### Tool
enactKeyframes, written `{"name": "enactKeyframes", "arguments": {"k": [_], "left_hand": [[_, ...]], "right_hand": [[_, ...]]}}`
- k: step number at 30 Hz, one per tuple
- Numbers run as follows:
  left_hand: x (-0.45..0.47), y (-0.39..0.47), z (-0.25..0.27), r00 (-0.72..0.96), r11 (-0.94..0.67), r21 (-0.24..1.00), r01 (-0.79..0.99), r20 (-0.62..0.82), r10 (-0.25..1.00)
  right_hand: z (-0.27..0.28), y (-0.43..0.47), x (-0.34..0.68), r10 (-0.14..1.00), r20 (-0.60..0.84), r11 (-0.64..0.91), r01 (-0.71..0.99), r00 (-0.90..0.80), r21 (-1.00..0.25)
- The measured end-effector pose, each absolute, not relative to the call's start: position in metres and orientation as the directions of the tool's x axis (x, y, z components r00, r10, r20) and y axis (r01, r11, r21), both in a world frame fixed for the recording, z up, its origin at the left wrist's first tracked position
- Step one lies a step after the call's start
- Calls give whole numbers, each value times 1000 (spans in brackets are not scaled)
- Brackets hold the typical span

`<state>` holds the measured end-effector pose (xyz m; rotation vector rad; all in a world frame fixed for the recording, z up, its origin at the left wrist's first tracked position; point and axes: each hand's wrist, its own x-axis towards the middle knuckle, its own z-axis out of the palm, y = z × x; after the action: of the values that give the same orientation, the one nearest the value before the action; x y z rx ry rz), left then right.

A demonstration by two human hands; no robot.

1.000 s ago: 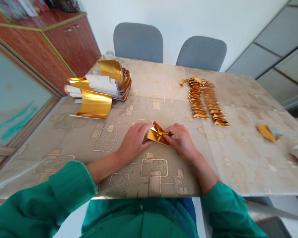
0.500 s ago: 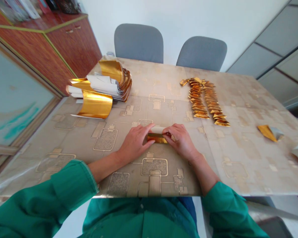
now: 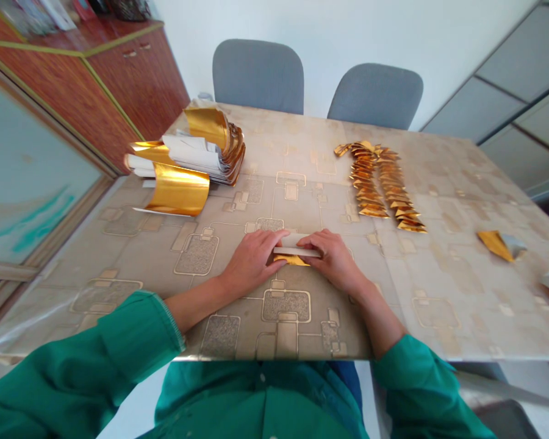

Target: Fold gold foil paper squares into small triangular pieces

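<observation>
Between my two hands, just above the near part of the table, is a sheet of gold foil paper [image 3: 294, 250], its white back folded over and a gold strip showing along the lower edge. My left hand [image 3: 255, 255] pinches its left end between thumb and fingers. At the right end, my right hand [image 3: 332, 256] grips it the same way, fingers curled over the fold. Parts of both ends are hidden under my fingers.
Stacked gold and white paper sheets [image 3: 201, 155] lie at the back left, with a curled gold sheet [image 3: 178, 189] in front. Two rows of folded gold paper pieces [image 3: 368, 189] are at the back right. A loose gold piece [image 3: 495, 245] lies farther right. Two grey chairs [image 3: 258, 76] stand behind the table.
The paper's white side has come up into a raised fold between my fingers, and less of the gold strip shows. My hands stay in nearly the same place.
</observation>
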<state>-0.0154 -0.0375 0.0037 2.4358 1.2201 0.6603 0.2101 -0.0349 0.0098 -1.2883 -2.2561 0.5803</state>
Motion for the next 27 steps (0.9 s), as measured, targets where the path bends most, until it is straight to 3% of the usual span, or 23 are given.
{"name": "enactKeyframes", "arguments": {"k": [27], "left_hand": [[-15, -36, 3, 574, -631, 437, 641, 272, 772]], "right_hand": [[16, -36, 210, 873, 177, 460, 648, -454, -607]]}}
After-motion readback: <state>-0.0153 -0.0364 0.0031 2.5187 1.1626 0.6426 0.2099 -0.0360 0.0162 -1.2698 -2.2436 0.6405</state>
